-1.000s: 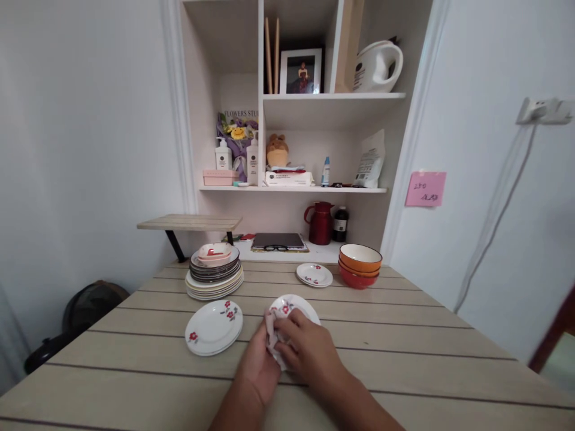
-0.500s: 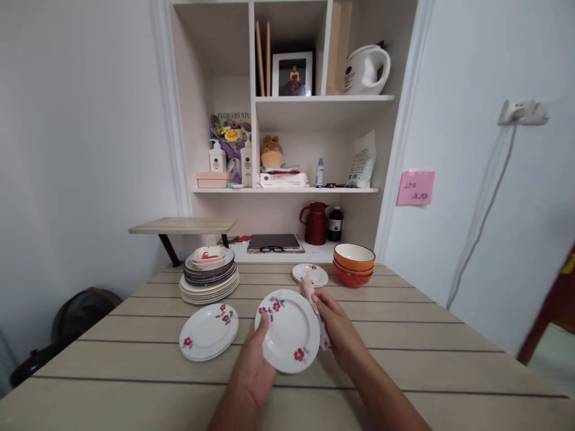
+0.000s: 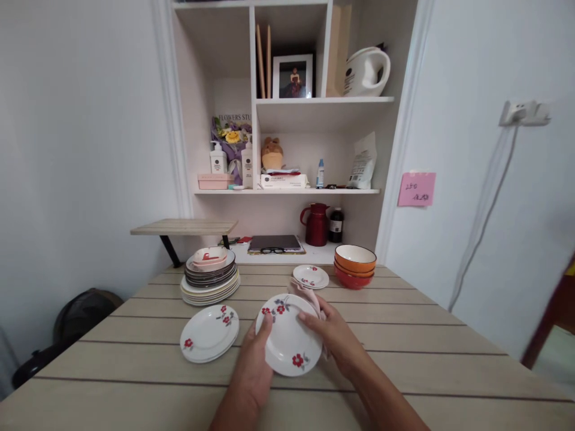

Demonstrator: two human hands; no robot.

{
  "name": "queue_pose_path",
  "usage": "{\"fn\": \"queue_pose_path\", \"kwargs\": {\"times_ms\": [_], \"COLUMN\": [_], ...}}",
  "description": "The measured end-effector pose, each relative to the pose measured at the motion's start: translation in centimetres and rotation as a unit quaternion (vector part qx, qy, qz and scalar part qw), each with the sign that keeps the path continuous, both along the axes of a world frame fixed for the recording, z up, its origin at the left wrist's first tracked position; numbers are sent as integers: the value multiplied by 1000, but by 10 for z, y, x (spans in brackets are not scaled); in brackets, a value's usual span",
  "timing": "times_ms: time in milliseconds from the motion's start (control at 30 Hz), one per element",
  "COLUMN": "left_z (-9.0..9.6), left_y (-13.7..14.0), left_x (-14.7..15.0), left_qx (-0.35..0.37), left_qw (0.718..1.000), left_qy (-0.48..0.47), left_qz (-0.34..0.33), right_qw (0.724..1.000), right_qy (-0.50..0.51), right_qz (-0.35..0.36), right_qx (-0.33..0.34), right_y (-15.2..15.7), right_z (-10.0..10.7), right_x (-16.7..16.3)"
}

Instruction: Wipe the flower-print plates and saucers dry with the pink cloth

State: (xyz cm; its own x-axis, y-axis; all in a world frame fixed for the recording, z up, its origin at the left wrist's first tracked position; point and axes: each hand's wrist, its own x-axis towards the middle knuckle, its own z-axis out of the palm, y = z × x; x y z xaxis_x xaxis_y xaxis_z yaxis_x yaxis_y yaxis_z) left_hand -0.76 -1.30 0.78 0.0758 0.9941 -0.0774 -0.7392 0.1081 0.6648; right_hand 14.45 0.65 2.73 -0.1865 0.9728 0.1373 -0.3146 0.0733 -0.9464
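Observation:
A round white plate (image 3: pixel 290 341) with red flowers is held up in front of me, tilted slightly. My left hand (image 3: pixel 256 359) grips its left edge, thumb on the face and fingers hidden beneath. At the right edge, my right hand (image 3: pixel 335 332) holds a pale pink cloth (image 3: pixel 306 292) against the plate, its thumb on the upper face. The cloth lies mostly behind the plate. Left of it, a small stack of matching plates (image 3: pixel 204 338) rests on the table. Smaller flowered plates (image 3: pixel 309 275) sit farther back.
A tall stack of plates (image 3: pixel 211 290), topped by small pink-rimmed dishes, stands at the back left of the slatted table (image 3: pixel 440 365). Orange and red bowls (image 3: pixel 354 263) are stacked at the back right. Behind are a laptop (image 3: pixel 275 242), glasses and a red jug (image 3: pixel 315 224).
My right thumb has come over the plate's face, with the hand moved slightly left. The cloth has shifted further behind the plate's upper right edge. The plate has turned slightly.

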Motion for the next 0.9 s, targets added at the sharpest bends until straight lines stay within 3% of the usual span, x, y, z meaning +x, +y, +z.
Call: {"fn": "queue_pose_path", "kwargs": {"times_ms": [233, 333, 433, 467, 567, 633, 733, 800, 900], "left_z": [2, 2, -1, -3, -6, -6, -8, -11, -15], "left_y": [4, 5, 7, 8, 9, 8, 5, 7, 11], "left_x": [0, 1, 0, 0, -1, -1, -1, -1, -1], "left_qx": [-5, 17, 61, 76, 129, 176, 216, 201, 169], "left_qw": [997, 998, 990, 981, 936, 905, 877, 875, 881], "left_qy": [-28, -6, 87, 133, 253, 295, 344, 361, 359], "left_qz": [67, 65, 94, 118, 209, 250, 255, 252, 258], "right_qw": [998, 999, 994, 982, 910, 869, 824, 817, 844], "right_qy": [-12, 4, -96, -153, -312, -381, -451, -462, -423], "right_qz": [61, 47, -7, -36, -85, -76, -84, -90, -63], "right_qx": [1, 2, 57, 105, 257, 306, 333, 334, 323], "right_y": [-9, -8, -3, -2, 1, 1, 0, 1, 3], "right_z": [1, -1, -1, 0, 2, 1, -3, -5, -4], "right_x": [-16, -16, -3, 2, 12, 13, 11, 11, 13]}}
